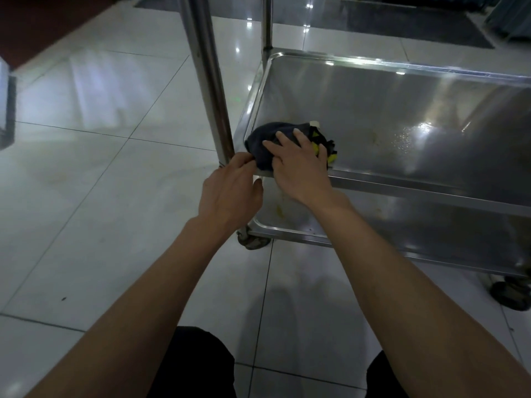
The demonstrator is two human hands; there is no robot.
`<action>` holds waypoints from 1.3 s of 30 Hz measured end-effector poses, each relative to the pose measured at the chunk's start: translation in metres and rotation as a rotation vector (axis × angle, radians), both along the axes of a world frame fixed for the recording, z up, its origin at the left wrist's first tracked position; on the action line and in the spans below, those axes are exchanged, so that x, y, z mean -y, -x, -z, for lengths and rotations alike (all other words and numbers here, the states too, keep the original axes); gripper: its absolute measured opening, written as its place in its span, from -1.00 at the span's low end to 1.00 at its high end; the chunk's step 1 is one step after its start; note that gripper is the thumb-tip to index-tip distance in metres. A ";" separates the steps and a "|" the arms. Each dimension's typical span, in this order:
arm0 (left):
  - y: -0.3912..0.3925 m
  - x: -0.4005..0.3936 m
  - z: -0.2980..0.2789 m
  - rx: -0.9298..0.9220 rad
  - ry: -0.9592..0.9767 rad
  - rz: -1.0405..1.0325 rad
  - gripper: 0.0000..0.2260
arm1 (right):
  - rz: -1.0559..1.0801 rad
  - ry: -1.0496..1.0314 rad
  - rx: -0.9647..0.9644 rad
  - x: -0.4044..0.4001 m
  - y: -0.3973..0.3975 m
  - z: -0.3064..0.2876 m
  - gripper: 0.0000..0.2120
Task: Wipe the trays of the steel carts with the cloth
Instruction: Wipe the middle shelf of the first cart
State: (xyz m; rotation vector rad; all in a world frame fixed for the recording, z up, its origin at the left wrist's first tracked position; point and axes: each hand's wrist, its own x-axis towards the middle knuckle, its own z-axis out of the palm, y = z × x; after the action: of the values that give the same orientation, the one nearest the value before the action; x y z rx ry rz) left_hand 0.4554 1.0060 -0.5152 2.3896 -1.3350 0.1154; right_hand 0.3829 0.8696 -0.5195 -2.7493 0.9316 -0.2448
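A person's flat right hand (298,165) presses the dark cloth (275,142) into the middle tray's (402,110) near-left corner while the left hand (230,188) pinches its edge, apparently regathering it before sweeping toward the wet patch (413,136).

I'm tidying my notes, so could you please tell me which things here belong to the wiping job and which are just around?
Job:
cloth
middle tray
lower tray
left hand
right hand

Around:
cart post
caster
dark floor mat
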 end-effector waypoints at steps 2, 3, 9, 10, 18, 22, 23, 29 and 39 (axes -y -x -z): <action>-0.001 -0.001 0.001 -0.023 0.022 -0.009 -0.65 | -0.010 -0.007 -0.006 0.001 -0.005 0.000 -0.54; -0.002 -0.001 0.002 -0.030 0.032 -0.009 -0.65 | -0.017 -0.008 -0.009 0.002 -0.007 0.000 -0.54; -0.006 -0.004 0.006 -0.004 0.040 0.009 -0.66 | -0.063 -0.012 -0.043 0.009 -0.010 -0.002 -0.54; -0.005 -0.003 0.006 0.004 0.036 0.005 -0.66 | -0.063 -0.006 -0.044 0.009 -0.010 -0.002 -0.54; 0.010 0.007 0.008 0.174 -0.082 -0.019 -0.63 | -0.012 -0.064 0.016 0.022 0.015 0.004 -0.53; 0.029 0.025 0.000 0.224 -0.109 0.001 -0.58 | 0.068 -0.095 0.042 0.049 0.056 0.007 -0.53; 0.038 0.032 -0.002 0.235 -0.106 0.040 -0.59 | 0.090 -0.099 0.044 0.055 0.067 0.007 -0.53; 0.079 0.065 -0.003 0.267 -0.127 0.183 -0.65 | 0.211 -0.053 0.065 0.084 0.130 0.010 -0.53; 0.090 0.086 0.007 0.224 -0.037 0.250 -0.77 | 0.401 -0.016 0.072 0.149 0.239 0.009 -0.57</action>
State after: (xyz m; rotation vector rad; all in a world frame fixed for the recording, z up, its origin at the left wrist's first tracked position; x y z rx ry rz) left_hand 0.3649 0.9197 -0.5219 2.2685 -1.7407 0.2974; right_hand 0.1443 0.7205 -0.5284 -2.4956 1.4493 -0.3976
